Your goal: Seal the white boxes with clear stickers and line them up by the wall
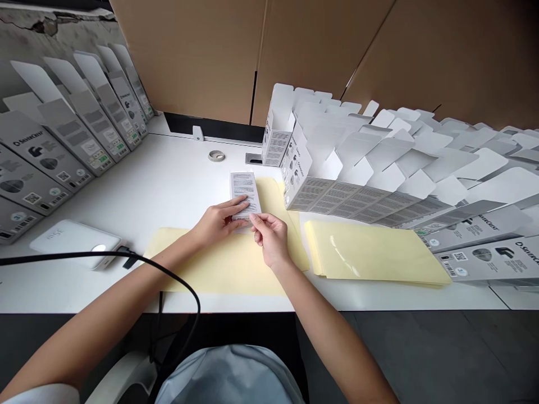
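Observation:
A small white box (245, 186) with fine printed text lies in front of me, its near part over yellow sheets (219, 269). My left hand (219, 220) rests on the box with its fingers apart, the fingertips on the printed face. At the near right corner of the box, my right hand (270, 233) is closed, thumb and forefinger pinched together. Whatever that pinch holds is too small to make out.
Rows of open-topped printed cartons (320, 193) stand at the right, more cartons (90, 120) at the left. A yellow stack (374, 252), a tape roll (216, 155) and a white power bank (76, 241) lie on the table. A black cable (177, 279) crosses my left forearm.

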Motion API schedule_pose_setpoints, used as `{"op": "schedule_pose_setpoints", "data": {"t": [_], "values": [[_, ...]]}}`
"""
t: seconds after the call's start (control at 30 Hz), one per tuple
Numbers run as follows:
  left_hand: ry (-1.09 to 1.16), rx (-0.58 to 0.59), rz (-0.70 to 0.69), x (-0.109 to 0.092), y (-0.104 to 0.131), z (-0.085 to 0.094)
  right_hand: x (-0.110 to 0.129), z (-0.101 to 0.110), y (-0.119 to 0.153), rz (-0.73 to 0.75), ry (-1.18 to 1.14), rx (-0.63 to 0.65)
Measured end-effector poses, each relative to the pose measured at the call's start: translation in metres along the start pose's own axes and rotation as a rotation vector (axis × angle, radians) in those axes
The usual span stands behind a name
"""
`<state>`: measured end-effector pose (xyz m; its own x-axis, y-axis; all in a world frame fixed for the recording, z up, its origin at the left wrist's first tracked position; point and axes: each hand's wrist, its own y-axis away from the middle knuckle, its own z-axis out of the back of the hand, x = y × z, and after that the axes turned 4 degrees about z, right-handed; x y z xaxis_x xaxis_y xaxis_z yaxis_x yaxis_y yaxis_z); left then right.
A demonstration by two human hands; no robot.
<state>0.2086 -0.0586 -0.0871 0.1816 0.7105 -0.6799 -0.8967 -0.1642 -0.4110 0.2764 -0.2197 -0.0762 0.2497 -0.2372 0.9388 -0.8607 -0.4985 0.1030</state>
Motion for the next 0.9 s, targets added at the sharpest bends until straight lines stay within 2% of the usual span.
{"op": "schedule_pose_setpoints", "data": {"t": [0.33,0.9], "values": [[0.0,-0.009,0.009,-0.0004,0.0,-0.0008,-0.0015,0.0,0.0,0.007,0.023,-0.019],[0.04,-0.008,0.02,-0.0013,-0.0008,-0.001,-0.0101,-0.0048,0.0014,0.186,0.234,-0.101]]}}
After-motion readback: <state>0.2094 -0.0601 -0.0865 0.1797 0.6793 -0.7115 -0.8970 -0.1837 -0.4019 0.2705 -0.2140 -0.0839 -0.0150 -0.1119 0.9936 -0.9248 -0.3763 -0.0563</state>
